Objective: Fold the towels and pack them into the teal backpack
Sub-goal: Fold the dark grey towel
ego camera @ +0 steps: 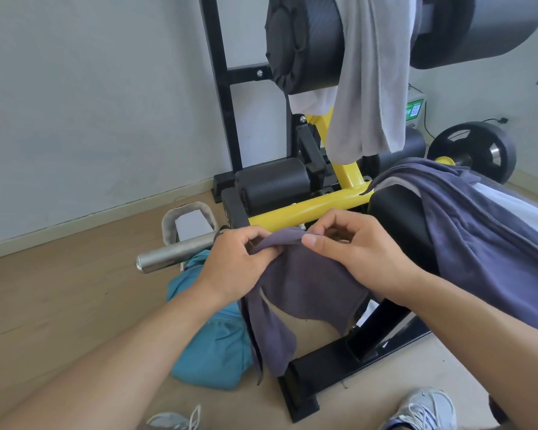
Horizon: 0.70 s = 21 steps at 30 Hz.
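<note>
A dark purple towel [308,290] hangs from both my hands in the middle of the view. My left hand [233,262] pinches its upper edge on the left, and my right hand [354,243] pinches the same edge just beside it. The teal backpack [212,352] lies slumped on the floor below my left arm, partly hidden by it and by the towel. A grey towel [370,88] is draped over a black roller pad at the top. Another purple cloth [479,237] lies over the bench pad at the right.
A yellow and black gym machine [308,209] stands close ahead, its steel bar [174,256] sticking out left above the backpack. Its black base [339,364] lies on the floor by my shoes [423,411]. A weight plate [475,150] rests at the right wall.
</note>
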Tool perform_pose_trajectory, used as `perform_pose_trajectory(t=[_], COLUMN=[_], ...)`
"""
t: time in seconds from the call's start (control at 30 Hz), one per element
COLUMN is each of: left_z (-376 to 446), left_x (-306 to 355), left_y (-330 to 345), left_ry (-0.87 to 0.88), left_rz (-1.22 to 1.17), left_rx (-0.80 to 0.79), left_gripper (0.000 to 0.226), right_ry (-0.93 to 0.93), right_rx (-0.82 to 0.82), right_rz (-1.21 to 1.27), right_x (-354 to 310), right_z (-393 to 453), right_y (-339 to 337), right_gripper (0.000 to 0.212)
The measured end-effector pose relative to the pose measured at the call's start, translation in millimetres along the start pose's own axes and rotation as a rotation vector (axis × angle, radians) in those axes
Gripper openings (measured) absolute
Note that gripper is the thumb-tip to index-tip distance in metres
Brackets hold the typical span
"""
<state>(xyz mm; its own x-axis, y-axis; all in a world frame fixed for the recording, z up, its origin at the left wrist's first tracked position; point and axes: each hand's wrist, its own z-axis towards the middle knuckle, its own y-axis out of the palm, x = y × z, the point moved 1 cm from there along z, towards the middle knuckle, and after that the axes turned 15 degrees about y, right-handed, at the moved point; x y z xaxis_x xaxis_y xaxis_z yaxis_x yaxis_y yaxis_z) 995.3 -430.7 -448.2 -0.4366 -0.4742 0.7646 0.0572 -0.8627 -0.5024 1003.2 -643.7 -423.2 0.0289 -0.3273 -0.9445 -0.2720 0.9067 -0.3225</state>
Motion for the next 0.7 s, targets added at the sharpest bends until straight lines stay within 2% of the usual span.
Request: perform_pose_trajectory(t=[0.13,0.23,0.4,0.5,0.6,0.7], left_z=[0.4,0.6,-2.4,-3.5,-2.2,-3.0], left_x=[-2.0,-6.0,-9.1,-12.8,-20.6,-18.6], left_y=[2.4,3.1,6.2,5.5,3.0,3.7], left_ry=[0.021,0.045,0.075,0.053,-0.039,-0.052], left_rz=[0.085,0.122,0.158,0.179,0.199,0.165], left_rx=[0.002,-0.075,-0.231,-0.249,-0.209,-0.179], left_gripper=[0.023,0.028,0.03,0.035,0.039,0.033], right_ry=[-0.048,-0.069,-0.202,-0.19,-0.165,-0.148], right_rx=[-0.006,-0.007,0.176,0.234,0.279,0.252], right_rz=[-0.055,-0.02,0.095,0.255,0.412,0.374], right_x=[-4.7,-9.3,-19.5,-29.3,-38.5,-39.2], right_z=[-2.6,-4.8,-9.3,-11.6,-12.8,-12.6], right_y=[2.3,4.6,3.4,1.3,-4.2,-8.9], right_gripper=[0.013,0.011,0.011,0.014,0.014,0.01])
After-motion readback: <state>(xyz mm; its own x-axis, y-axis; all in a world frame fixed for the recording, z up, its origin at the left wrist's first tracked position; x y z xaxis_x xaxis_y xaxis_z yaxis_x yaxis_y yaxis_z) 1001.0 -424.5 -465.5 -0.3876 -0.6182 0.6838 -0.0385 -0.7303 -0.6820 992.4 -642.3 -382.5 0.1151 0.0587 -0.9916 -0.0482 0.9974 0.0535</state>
